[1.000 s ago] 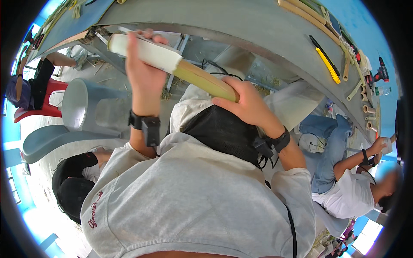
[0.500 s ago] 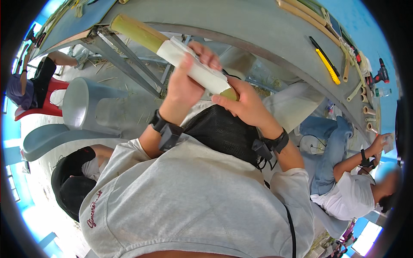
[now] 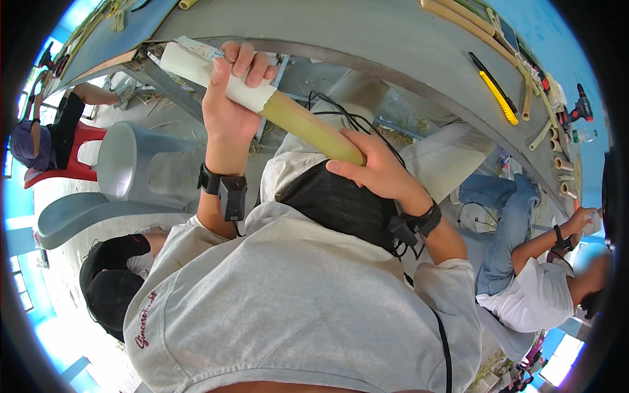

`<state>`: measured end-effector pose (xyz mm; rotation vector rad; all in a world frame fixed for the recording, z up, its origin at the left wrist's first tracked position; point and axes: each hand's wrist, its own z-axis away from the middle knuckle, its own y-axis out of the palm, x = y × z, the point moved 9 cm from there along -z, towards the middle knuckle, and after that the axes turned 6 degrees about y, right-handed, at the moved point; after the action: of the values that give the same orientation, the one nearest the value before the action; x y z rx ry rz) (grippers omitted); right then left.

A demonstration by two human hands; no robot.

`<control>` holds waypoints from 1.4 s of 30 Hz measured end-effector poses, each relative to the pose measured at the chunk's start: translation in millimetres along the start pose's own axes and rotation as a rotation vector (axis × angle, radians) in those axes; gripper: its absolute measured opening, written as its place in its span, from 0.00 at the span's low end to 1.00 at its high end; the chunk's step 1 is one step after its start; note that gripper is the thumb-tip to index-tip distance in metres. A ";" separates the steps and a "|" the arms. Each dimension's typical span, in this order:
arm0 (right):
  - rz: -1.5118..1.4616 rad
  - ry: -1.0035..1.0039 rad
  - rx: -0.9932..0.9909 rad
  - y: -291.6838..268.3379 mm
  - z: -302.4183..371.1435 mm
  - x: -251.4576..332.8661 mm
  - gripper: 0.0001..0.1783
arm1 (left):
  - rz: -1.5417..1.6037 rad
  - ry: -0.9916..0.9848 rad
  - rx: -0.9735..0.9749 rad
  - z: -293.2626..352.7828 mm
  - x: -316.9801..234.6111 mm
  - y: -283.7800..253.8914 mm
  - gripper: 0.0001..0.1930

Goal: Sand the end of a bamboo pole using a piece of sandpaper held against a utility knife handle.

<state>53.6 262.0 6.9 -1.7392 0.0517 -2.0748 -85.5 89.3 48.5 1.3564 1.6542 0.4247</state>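
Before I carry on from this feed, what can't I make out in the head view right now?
In the head view:
- Bamboo piece: its wrapped stretch is hidden by the white sheet.
- White sheet: partly covered by the left hand.
- Right hand: some fingers hidden behind the bamboo piece.
- Table: cut off by the top edge.
- Item at the right-side co-worker's hands: too small to identify.

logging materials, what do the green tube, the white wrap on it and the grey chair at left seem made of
Green tube: probably bamboo, smooth with slight sheen, going by its yellow-green skin.
White wrap: likely paper, matte; it curls round the tube, edge ragged.
Grey chair: seemingly moulded plastic, smooth, with rounded curves.
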 end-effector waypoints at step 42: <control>0.269 -0.189 -0.155 -18.8 15.1 8.0 0.23 | 0.093 0.026 -0.171 1.5 -7.0 7.1 0.14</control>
<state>61.3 279.9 23.1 -1.8952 0.3769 -1.7472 -80.5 84.9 56.0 1.3078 1.5425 0.6260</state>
